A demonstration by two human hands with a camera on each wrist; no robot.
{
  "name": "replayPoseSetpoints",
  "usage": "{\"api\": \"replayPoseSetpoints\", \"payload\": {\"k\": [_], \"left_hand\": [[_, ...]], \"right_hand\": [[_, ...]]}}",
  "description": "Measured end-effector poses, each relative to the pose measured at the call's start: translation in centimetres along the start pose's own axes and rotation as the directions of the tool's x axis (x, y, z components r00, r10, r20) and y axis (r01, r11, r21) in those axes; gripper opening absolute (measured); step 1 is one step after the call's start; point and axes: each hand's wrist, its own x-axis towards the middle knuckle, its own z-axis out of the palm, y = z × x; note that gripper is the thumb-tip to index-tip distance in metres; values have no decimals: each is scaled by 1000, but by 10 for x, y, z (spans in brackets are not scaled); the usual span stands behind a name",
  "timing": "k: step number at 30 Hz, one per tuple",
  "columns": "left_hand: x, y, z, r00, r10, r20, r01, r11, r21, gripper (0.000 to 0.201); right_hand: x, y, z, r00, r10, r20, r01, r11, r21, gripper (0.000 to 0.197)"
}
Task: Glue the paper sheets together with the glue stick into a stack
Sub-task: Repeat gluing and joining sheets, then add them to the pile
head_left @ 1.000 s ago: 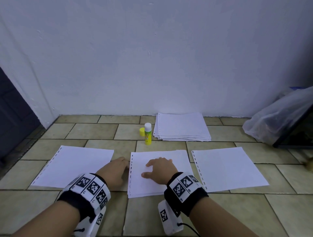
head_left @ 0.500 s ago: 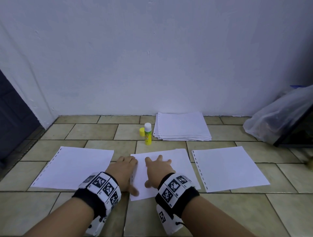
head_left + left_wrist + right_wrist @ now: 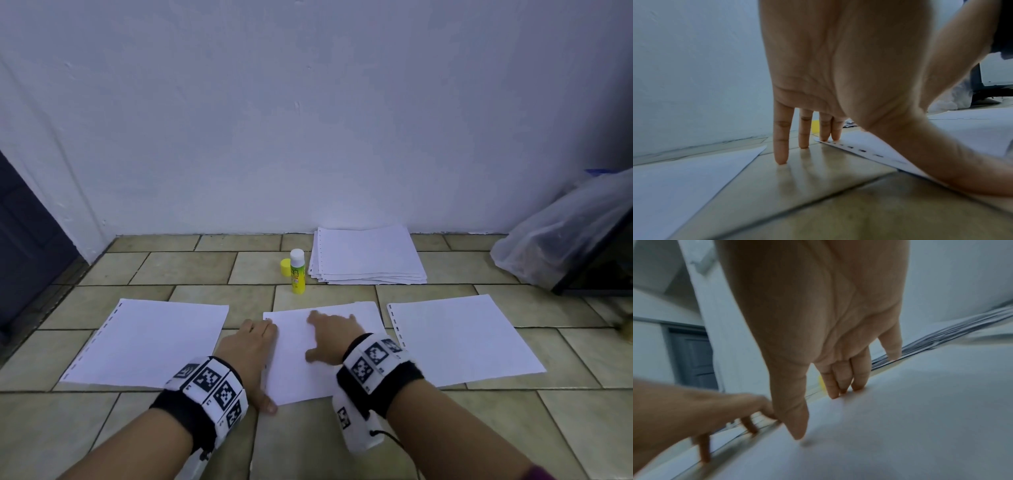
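Flat and white, the middle sheet (image 3: 322, 356) lies under both spread hands, left (image 3: 251, 349) and right (image 3: 330, 339), each grip unclenched.

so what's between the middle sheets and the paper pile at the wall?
Head view: the glue stick stands upright on the floor tiles, uncapped, its yellow cap beside it, just left of the paper pile. Otherwise bare tile up to the middle sheets.

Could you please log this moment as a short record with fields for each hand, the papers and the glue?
left hand: flat at punched left edge of middle white paper sheets
right hand: spread flat on those sheets
single white sheets: left, right
far paper pile: by wall
yellow glue stick: upright, uncapped
yellow cap: beside it
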Motion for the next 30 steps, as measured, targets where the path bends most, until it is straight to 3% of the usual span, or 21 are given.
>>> {"api": "replayPoseSetpoints", "payload": {"k": [4,7,12,15,18,20,25,28,30], "left_hand": [[0,-1,-1,1000,19,24,-20,999,38,125],[2,-3,-1,997,37,62,-40,998,56,125],[4,0,-22,987,39,155,-56,993,108,96],[6,13,-25,994,90,55,-95,990,106,77],[7,25,-12,972,234,0,-234,970,-66,78],[5,28,-6,955,294,29,-292,955,-47,79],[1,26,-9,970,243,-18,-242,968,66,64],[2,23,-13,978,200,-53,-193,974,117,62],[5,16,-9,984,165,-70,-161,985,64,67]], "right_hand": [[-7,40,-10,983,179,-46,-173,979,108,78],[-8,46,-12,967,250,-54,-245,966,83,79],[-13,25,-13,982,173,-81,-189,941,-281,68],[-15,11,-6,982,168,-89,-190,890,-415,58],[-14,-1,6,983,171,-69,-184,946,-266,54],[-16,-8,12,977,196,-80,-206,968,-145,59],[-21,-22,21,968,204,-144,-232,950,-209,67],[-20,-28,20,990,84,-115,-109,966,-234,65],[-17,-27,17,997,-10,-77,-10,965,-260,66]]}}
